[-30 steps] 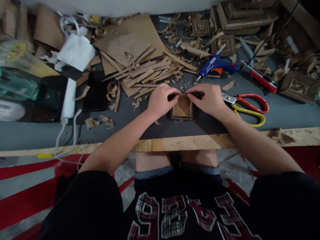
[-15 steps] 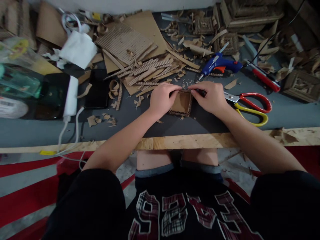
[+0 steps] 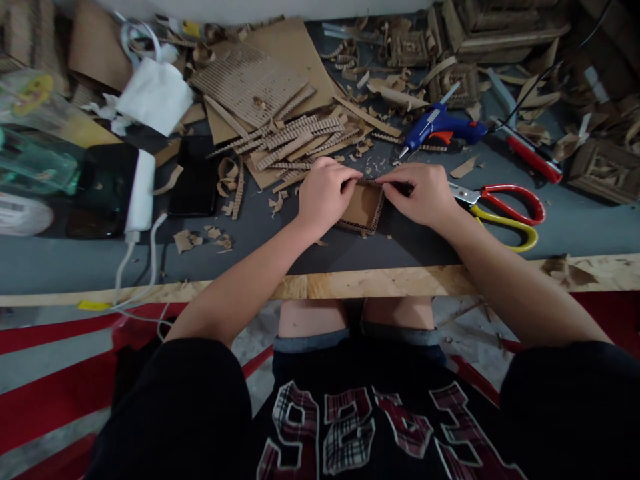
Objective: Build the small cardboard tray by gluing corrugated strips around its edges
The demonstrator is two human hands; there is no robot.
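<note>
A small square cardboard tray with raised corrugated edges lies on the dark tabletop before me. My left hand grips its far left part, thumb and fingers pinched together at the far edge. At the far right corner, my right hand pinches that same edge between thumb and forefinger. Both hands hide parts of the rim. Just beyond the right hand lies a blue glue gun, nozzle pointing down-left. Scissors with one red and one yellow handle rest beside the right wrist.
Corrugated strips and cardboard sheets lie beyond the left hand. A red-handled tool is at right, near square cardboard pieces. Phone, white cable and tissue roll are at left. The wooden table edge runs in front.
Both hands stay on the far edge of the cardboard tray, with only tiny finger shifts. The tray has turned slightly. The view has moved a little.
</note>
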